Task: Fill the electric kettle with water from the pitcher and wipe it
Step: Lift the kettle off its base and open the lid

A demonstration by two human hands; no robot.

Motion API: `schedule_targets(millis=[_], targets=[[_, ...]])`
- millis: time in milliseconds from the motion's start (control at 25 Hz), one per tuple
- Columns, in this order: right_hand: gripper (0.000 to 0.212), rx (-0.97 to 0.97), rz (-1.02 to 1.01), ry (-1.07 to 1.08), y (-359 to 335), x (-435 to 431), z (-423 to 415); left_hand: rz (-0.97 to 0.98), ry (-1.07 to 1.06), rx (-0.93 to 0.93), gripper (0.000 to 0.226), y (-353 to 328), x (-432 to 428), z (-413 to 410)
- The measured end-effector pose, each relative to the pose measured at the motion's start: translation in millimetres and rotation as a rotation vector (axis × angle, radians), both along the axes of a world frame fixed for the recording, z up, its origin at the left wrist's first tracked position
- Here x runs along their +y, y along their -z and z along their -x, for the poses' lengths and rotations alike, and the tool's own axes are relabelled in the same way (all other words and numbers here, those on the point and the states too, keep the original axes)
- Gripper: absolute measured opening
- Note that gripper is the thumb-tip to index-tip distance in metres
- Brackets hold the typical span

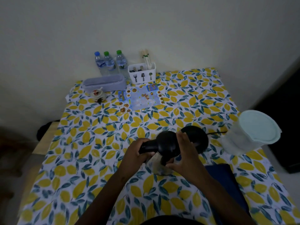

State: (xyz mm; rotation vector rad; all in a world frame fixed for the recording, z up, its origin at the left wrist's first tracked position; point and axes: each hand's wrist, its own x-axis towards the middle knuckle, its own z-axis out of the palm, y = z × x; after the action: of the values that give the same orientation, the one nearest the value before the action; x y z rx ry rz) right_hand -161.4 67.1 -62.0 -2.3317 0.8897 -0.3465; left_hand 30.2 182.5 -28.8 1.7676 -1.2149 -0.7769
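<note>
The electric kettle (pixel 166 144) has a black lid, a black handle and a clear body, and it is tilted just above the table near the middle front. My left hand (pixel 136 157) is wrapped round its handle. My right hand (pixel 185 153) clasps the lid and the body from the right side. Behind my right hand lies the kettle's round black base (pixel 200 138), with its cord running right. The clear pitcher (pixel 243 140) with a pale green lid stands at the right table edge. A dark blue cloth (pixel 224 182) lies under my right forearm.
The table wears a lemon-print cloth (pixel 97 143). Along the back wall stand three water bottles (pixel 110 64), a white cutlery holder (pixel 142 73), a grey tray (pixel 104 82), a small jar (pixel 98 95) and a printed menu card (pixel 141 98).
</note>
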Motion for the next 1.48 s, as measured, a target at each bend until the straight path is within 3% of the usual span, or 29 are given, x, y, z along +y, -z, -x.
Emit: schedule_targets(millis=[240, 400, 480, 600, 680, 760, 1040, 1160, 1360, 1480], targets=[[0.121, 0.078, -0.008, -0.032, 20.9, 32.1, -20.0, -0.087, -0.019, 0.052, 0.038, 31.1, 41.2, -33.2], [0.121, 0.108, 0.081, -0.01, 30.0, 48.5, -21.1, -0.026, -0.022, 0.016, 0.03, 37.3, 49.6, -37.7], [0.116, 0.124, 0.12, -0.004, 34.6, 51.7, -16.0, 0.014, -0.045, -0.058, 0.031, 36.2, 51.3, -30.5], [0.11, 0.165, 0.194, -0.003, 37.2, 52.5, -11.8, 0.037, -0.083, -0.331, 0.058, 31.0, 39.3, -10.6], [0.109, 0.136, 0.199, 0.002, 38.2, 54.5, -11.7, -0.012, -0.07, -0.494, 0.07, 24.1, 23.0, 6.6], [0.109, 0.112, 0.181, 0.016, 39.9, 56.6, -12.1, -0.106, -0.041, -0.535, 0.076, 21.3, 9.4, 19.7], [0.111, 0.077, 0.146, 0.022, 45.6, 55.4, -11.5, -0.103, -0.106, -0.682, 0.061, 27.8, 5.4, 29.0], [0.108, 0.049, 0.128, 0.035, 45.3, 58.2, -10.5, -0.01, -0.104, -0.547, 0.053, 23.4, 6.4, 28.0], [0.107, 0.004, 0.106, 0.041, 41.1, 62.1, -9.6, 0.143, -0.208, -0.038, 0.047, 14.7, 16.9, 27.0], [0.11, -0.006, 0.104, 0.053, 38.9, 62.9, -10.1, 0.239, -0.302, 0.163, 0.044, 11.5, 28.6, 27.4]])
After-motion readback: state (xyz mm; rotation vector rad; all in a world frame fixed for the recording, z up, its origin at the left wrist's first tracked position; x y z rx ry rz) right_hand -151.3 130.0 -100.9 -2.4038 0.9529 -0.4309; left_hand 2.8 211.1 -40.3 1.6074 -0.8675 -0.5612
